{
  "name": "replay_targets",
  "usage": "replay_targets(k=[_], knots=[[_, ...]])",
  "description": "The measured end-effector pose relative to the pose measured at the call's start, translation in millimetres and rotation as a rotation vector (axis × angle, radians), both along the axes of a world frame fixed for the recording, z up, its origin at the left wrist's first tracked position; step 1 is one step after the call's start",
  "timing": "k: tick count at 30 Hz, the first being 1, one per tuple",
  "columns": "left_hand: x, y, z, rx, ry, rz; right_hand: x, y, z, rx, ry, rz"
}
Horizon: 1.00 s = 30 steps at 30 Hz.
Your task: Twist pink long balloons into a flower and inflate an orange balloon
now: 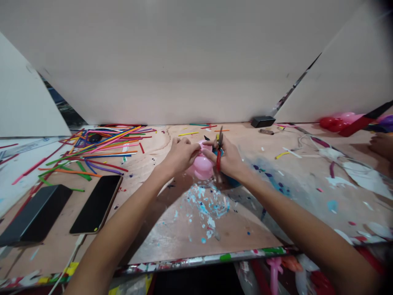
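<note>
Over the middle of the table, my left hand (pixel 179 155) pinches the upper part of a pink balloon (pixel 203 167) between thumb and fingers. My right hand (pixel 231 159) is closed round a pair of scissors (pixel 219 157) with red handles, whose metal end points up and away from me. Its thumb and forefinger also reach to the top of the pink balloon, close to my left fingertips. Behind and below my right hand, a teal-blue rounded thing (pixel 231 181) shows in part; the hand covers most of it.
Uninflated modelling balloons (pixel 107 149) lie in a loose pile at left. Nearer stand a phone (pixel 97 205) with a white cable and a dark box (pixel 37 213). A small black box (pixel 263 121) rests by the back panel. At right are red balloons (pixel 333 124) and another person's hand (pixel 382 144).
</note>
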<state>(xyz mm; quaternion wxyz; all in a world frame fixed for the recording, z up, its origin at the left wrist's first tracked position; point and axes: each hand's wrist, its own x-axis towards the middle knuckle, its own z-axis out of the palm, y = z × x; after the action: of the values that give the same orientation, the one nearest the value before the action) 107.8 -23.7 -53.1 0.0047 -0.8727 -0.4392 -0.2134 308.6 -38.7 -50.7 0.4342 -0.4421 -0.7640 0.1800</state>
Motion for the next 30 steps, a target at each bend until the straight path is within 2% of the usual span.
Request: replay_targets(k=[6, 10, 13, 16, 19, 23, 26, 30], knots=[[3, 7, -2.9, -0.068, -0.236, 0.067, 1, 5, -3.8, -0.176, -0.228, 0.018], [6, 6, -4.8, -0.059, -0.430, 0.137, -1, 5, -6.4, -0.236, -0.266, 0.024], [8, 5, -7.0, -0.054, -0.511, 0.177, -8, 1, -10.5, -0.205, -0.225, -0.021], [11, 6, -9.8, -0.119, -0.625, 0.192, -15, -3, -14.5, -0.143, -0.174, -0.067], [15, 6, -14.0, -0.149, -0.723, 0.262, -24, -6, -19.3, -0.061, -0.152, -0.065], [12, 7, -18.5, -0.023, -0.570, 0.391, -34, -12, -22.3, -0.040, -0.118, 0.000], [0, 12, -17.1, -0.004, -0.434, 0.343, -31, -15, -13.9, -0.086, -0.187, 0.009], [-16, 19, -13.7, -0.044, -0.377, 0.277, -12, -14, 6.2, -0.148, -0.378, -0.056]])
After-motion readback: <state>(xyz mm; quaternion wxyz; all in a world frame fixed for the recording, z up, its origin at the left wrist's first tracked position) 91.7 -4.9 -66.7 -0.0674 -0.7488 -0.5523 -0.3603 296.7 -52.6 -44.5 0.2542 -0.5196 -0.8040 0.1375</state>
